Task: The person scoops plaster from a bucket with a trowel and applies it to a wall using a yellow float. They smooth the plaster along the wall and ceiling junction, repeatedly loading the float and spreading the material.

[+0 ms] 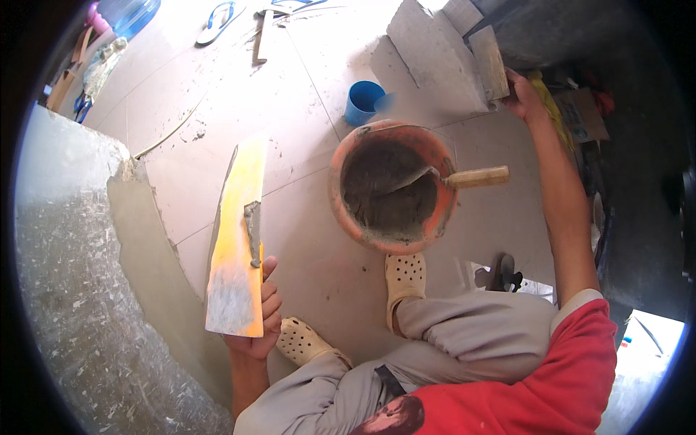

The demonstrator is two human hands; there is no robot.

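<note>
My left hand (267, 319) is closed round a long yellow plastering float (243, 188), held up with its flat face in view. Grey mortar (252, 228) clings to the float's right edge, and its near end is smeared grey. Far out to the right, my right hand (519, 96) grips the edge of a small rectangular board (490, 64), which stands against grey blocks (438, 54). Between my hands an orange bucket (339, 210) holds wet grey mortar (384, 177). A trowel with a wooden handle (478, 177) rests in it, blade in the mortar.
A blue cup (362, 103) stands just beyond the bucket. Sandals (215, 23) and a hammer-like tool (264, 36) lie farther off on the tiled floor. At left is a rough grey slab (80, 239) with a mortar strip (148, 239) beside it. A dark wall rises at right.
</note>
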